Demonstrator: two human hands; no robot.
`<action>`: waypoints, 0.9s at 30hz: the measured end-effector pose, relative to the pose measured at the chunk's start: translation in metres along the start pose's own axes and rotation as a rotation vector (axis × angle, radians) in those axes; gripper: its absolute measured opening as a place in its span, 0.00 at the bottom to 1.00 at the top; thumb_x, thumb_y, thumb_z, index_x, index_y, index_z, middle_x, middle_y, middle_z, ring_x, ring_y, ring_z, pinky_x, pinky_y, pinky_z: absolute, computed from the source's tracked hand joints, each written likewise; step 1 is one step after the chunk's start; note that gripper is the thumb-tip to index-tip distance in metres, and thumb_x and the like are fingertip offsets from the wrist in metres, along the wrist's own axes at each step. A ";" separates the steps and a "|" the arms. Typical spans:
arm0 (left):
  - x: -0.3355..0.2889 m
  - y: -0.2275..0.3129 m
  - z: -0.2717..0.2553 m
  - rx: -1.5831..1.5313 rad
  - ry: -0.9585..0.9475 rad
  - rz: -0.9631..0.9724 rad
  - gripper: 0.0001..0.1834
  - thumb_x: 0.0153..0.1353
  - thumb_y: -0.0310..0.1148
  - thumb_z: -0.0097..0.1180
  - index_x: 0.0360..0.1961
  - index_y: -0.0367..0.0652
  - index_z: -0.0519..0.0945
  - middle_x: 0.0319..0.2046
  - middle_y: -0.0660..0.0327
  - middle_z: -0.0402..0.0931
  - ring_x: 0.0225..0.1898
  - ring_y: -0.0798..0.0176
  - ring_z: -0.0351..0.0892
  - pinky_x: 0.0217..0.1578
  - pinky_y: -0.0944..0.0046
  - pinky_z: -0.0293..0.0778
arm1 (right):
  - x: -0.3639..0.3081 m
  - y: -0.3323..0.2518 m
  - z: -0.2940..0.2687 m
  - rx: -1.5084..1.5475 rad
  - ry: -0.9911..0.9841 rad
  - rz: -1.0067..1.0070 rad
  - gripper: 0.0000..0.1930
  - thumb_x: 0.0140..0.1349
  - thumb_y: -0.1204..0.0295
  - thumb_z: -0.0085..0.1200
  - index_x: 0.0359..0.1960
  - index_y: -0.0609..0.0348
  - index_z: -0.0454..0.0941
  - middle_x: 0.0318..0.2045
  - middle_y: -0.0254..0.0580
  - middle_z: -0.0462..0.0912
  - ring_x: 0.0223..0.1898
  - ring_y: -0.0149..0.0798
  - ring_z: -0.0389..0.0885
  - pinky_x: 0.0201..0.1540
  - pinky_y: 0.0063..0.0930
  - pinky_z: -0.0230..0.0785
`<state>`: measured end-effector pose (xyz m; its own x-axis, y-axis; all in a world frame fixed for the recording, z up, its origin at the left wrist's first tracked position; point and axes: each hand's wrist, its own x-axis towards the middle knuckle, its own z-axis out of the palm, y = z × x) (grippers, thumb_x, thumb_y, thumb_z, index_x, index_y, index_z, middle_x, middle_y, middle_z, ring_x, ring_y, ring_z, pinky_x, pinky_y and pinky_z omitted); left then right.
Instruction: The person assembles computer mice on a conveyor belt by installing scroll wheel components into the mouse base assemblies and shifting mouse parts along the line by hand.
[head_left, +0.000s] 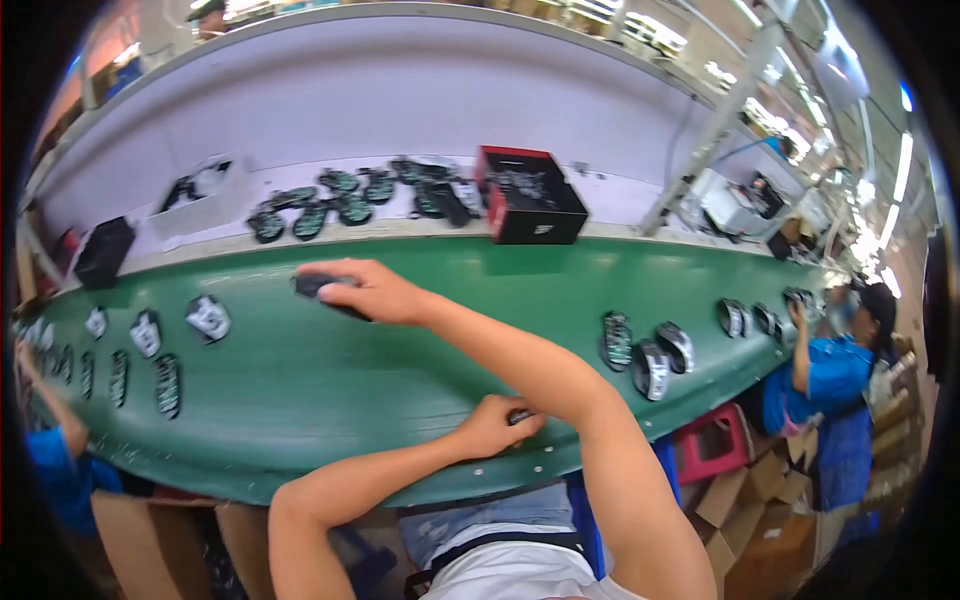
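My right hand (pixel 375 290) is stretched out across the green belt to the left, its fingers closed on a dark, flattish rounded shell (pixel 318 282). Motion smears the hand a little, and part of the shell is covered by the fingers. Close to the belt's near edge, my left hand (pixel 497 425) is closed round a small dark piece (pixel 518 416), most of it hidden in the fingers. The right forearm passes above and in front of the left hand. Nearest the right hand on the belt lies a pale-and-dark curved shell (pixel 208 318).
On the belt (pixel 430 370) stand oblong dark shells with green boards (pixel 167 385) at left and curved shells (pixel 651 370) at right. More green-filled shells (pixel 352 205) and a black-and-red box (pixel 538 215) sit on the back ledge. A blue-shirted person (pixel 835 370) works at right, another at left.
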<state>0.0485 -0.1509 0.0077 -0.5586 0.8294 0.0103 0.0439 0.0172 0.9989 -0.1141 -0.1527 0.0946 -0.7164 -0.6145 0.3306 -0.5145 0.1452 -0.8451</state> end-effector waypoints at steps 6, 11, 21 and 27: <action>0.004 -0.001 -0.001 -0.009 -0.072 0.021 0.15 0.66 0.41 0.60 0.40 0.38 0.85 0.24 0.59 0.82 0.22 0.68 0.79 0.28 0.64 0.74 | -0.237 -0.061 -0.126 0.157 0.915 0.285 0.25 0.69 0.68 0.47 0.66 0.63 0.70 0.57 0.43 0.79 0.50 0.35 0.81 0.52 0.26 0.74; 0.008 0.005 0.001 0.010 -0.077 0.016 0.14 0.63 0.40 0.61 0.38 0.39 0.86 0.32 0.55 0.86 0.34 0.59 0.83 0.39 0.61 0.77 | -0.366 -0.022 -0.144 -0.001 1.248 0.505 0.23 0.71 0.70 0.47 0.66 0.65 0.69 0.58 0.44 0.78 0.55 0.36 0.78 0.58 0.26 0.70; 0.007 -0.001 0.007 0.062 -0.047 0.170 0.11 0.63 0.37 0.61 0.36 0.39 0.85 0.31 0.55 0.85 0.33 0.59 0.84 0.38 0.60 0.77 | -0.364 0.018 -0.126 -1.021 1.041 0.859 0.25 0.69 0.62 0.50 0.67 0.51 0.67 0.59 0.68 0.67 0.55 0.68 0.71 0.58 0.54 0.66; 0.008 -0.004 0.005 0.063 -0.041 0.244 0.12 0.63 0.37 0.61 0.34 0.38 0.84 0.30 0.55 0.85 0.32 0.56 0.84 0.38 0.59 0.77 | -0.349 -0.001 -0.091 -1.046 0.747 0.673 0.26 0.65 0.65 0.55 0.65 0.52 0.71 0.57 0.62 0.69 0.54 0.62 0.72 0.58 0.50 0.67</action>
<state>0.0481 -0.1418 0.0035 -0.4915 0.8351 0.2472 0.2252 -0.1523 0.9623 0.0936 0.1322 0.0185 -0.8618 0.2900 0.4161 0.1445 0.9268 -0.3466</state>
